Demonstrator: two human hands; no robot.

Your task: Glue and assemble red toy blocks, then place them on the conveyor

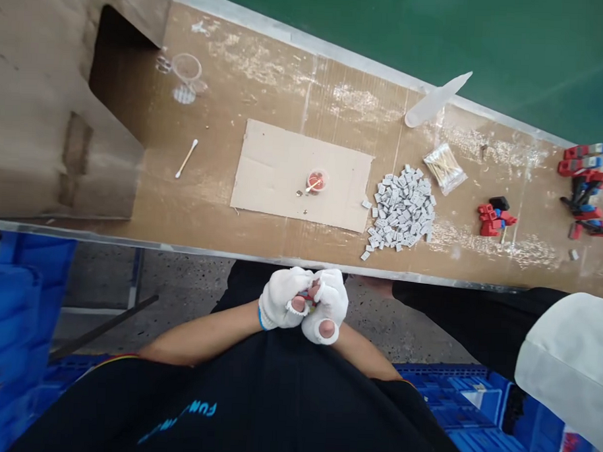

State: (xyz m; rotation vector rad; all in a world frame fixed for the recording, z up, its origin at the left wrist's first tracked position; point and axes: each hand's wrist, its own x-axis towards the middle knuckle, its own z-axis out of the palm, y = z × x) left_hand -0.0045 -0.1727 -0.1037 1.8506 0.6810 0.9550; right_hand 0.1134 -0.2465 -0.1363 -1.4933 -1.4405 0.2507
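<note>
My left hand (283, 299) and my right hand (329, 305) meet in front of my body, just off the table's near edge. Both wear white knit gloves with bare fingertips showing. Their fingers are closed together around a small red piece (306, 295), mostly hidden between them. Beyond the hands, a flat cardboard sheet (274, 169) lies on the table. On it stands a small cup of red liquid (317, 179) with a cotton swab (311, 187) resting in it. To its right is a heap of small grey plastic pieces (404, 206).
A large cardboard box (38, 111) stands at the left, near a loose cotton swab (186, 159). A bag of swabs (444, 168) and a white pointed tool (437, 101) lie beyond the heap. Red and blue parts (494, 217) sit right. A white-capped person (568, 367) is beside me.
</note>
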